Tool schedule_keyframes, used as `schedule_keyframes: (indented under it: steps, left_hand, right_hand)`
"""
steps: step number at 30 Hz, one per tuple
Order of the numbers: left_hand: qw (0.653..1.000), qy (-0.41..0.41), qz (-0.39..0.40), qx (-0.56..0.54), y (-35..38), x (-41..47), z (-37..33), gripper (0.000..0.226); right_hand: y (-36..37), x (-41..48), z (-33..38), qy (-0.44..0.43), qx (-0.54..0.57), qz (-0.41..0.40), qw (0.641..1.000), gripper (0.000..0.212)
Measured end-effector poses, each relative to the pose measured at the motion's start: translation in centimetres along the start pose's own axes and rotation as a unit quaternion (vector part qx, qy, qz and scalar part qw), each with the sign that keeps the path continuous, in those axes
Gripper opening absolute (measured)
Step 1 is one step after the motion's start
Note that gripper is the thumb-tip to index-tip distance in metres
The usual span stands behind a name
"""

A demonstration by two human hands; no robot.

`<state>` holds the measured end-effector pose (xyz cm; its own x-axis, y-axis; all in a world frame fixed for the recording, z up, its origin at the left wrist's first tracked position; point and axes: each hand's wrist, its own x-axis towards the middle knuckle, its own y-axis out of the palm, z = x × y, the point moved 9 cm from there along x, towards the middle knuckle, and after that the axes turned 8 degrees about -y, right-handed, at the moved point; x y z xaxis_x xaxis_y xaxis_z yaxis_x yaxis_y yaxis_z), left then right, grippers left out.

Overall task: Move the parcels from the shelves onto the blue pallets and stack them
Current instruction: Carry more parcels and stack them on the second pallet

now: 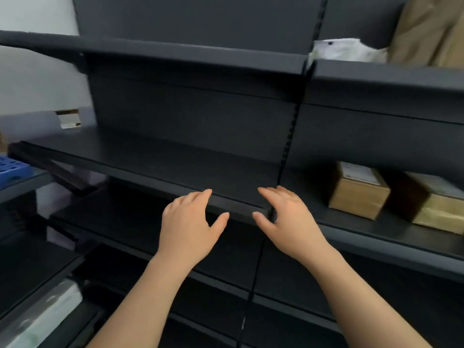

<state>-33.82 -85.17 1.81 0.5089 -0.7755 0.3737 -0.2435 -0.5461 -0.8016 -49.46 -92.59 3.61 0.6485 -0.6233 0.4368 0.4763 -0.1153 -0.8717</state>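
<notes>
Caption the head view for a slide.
Left hand and right hand, open, at a dark shelf edge; nearest parcel sits to their right.

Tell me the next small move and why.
Probably reach both hands right to the nearer cardboard box: the left hand and right hand are open and hold nothing, the shelf section before them shows no parcel, and the box sits on the neighbouring section.

Bare hands (pixel 187 226) (pixel 288 217) near shelf (pixel 150 156) edge

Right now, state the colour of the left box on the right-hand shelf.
The box is brown; head view.
</notes>
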Motion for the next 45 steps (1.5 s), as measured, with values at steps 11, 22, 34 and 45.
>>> schedule_keyframes:
  steps: [11, 22, 34, 45]
  left_hand:
    - [0.983, 0.142, 0.082, -0.080, 6.0, -5.4, -19.9, 0.067]
    - [0.979, 0.159, 0.117, 0.050, 14.6, 3.2, -30.8, 0.094]
    - [0.972, 0.118, 0.158, 0.127, 21.6, 8.4, -32.7, 0.096]
    - [0.989, 0.128, 0.069, 0.013, 18.4, 7.4, -31.5, 0.089]
  right_hand:
    - [-12.7, -15.1, -12.2, 0.166, -0.091, -0.042, 0.981, 0.057]
    - [-17.8, -16.5, -22.4, 0.272, -0.144, -0.084, 0.948, 0.058]
    - [-16.9, -13.3, -30.6, 0.311, -0.132, -0.100, 0.936, 0.058]
    - [-16.2, -11.9, -36.0, 0.376, -0.130, -0.089, 0.913, 0.084]
